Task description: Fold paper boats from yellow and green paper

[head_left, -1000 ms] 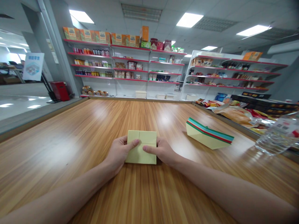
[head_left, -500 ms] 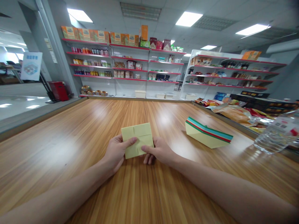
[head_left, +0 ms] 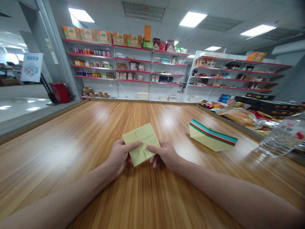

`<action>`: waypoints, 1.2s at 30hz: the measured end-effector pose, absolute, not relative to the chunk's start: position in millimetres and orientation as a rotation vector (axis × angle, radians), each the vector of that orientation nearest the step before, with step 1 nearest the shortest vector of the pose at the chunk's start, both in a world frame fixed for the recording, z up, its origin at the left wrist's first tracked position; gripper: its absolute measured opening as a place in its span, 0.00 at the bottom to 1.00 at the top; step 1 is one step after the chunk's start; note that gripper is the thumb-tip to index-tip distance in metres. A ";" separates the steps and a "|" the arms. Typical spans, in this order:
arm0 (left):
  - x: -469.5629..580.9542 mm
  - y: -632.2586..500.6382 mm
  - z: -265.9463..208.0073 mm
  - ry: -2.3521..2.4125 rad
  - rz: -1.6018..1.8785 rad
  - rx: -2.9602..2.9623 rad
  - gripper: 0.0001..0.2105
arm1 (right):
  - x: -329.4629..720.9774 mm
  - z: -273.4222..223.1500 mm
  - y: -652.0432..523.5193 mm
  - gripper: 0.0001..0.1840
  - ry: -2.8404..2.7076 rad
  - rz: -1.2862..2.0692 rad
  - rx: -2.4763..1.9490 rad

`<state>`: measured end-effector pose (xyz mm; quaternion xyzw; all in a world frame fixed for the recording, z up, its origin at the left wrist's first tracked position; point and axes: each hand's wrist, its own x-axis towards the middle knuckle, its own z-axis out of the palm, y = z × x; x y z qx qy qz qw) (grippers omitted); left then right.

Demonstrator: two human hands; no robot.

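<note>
It's the folded yellow paper [head_left: 145, 134] held askew over the bench [head_left: 105, 127], left hand [head_left: 117, 156] and right hand [head_left: 169, 155] both pinching it in their grip, striped paper piece [head_left: 211, 139] off right, clear bottle [head_left: 276, 140] beyond, stocked shelves [head_left: 133, 59] behind

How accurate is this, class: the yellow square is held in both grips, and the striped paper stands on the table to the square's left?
The side is wrong: the head view shows the striped paper to the yellow square's right. Otherwise correct: left grip and right grip hold the square, and the striped paper stands on the table.
</note>
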<state>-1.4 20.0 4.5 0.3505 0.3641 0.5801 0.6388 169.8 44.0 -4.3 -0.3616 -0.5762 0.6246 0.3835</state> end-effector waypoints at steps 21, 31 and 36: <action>-2.9 17.9 5.0 0.795 1.193 0.750 0.13 | 167.4 -5.4 46.2 0.16 -1.445 1.426 -0.803; -8.6 26.6 4.0 0.858 1.237 0.818 0.09 | 169.9 -8.3 49.6 0.16 -1.306 1.428 -0.794; -10.4 25.8 1.3 0.860 1.080 0.907 0.11 | 167.7 -3.8 47.5 0.17 -1.204 1.476 -0.681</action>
